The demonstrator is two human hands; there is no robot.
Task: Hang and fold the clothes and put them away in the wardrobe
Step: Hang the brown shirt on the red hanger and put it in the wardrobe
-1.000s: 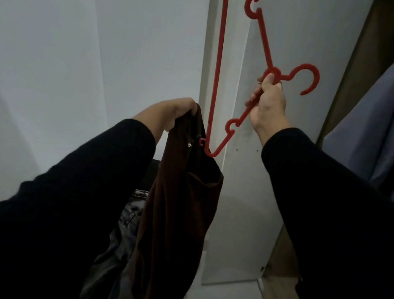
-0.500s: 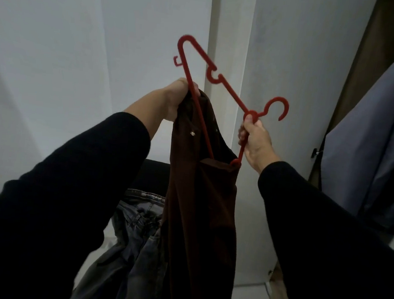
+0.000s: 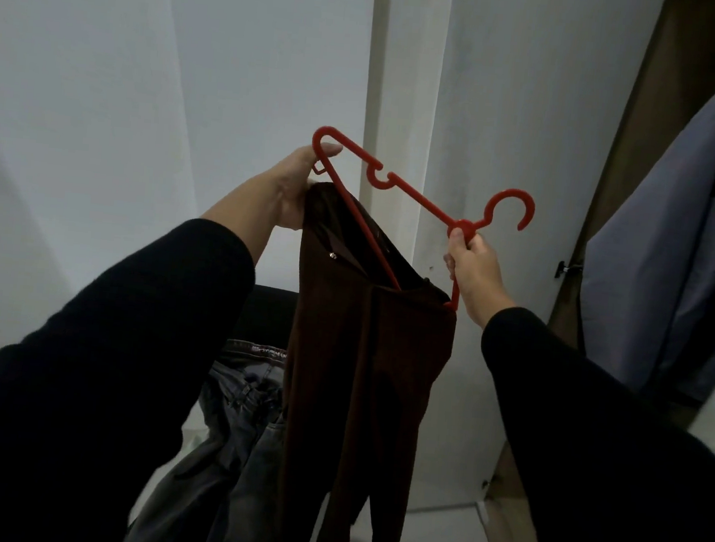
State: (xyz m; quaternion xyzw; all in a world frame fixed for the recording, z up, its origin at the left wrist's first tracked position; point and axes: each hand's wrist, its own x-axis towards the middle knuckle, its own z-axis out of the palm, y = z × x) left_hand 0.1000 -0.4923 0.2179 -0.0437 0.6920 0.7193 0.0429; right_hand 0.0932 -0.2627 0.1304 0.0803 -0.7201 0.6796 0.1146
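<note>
A dark brown garment (image 3: 365,358) hangs straight down in front of me. My left hand (image 3: 287,191) grips its top edge and touches the left corner of a red plastic hanger (image 3: 414,198). My right hand (image 3: 472,268) holds the hanger just below its hook. The hanger is tilted, left end highest, and its lower bar and right end reach inside the garment's opening. Both arms wear black sleeves.
Grey jeans (image 3: 244,412) lie in a heap below the garment, on a dark surface. A white wardrobe door (image 3: 512,111) stands behind the hanger. At the right, a grey-blue garment (image 3: 668,254) hangs inside the open wardrobe. White walls fill the left.
The hanger has come down from high on the right and slid into the brown garment's opening. My left hand has risen and now touches the hanger's left corner.
</note>
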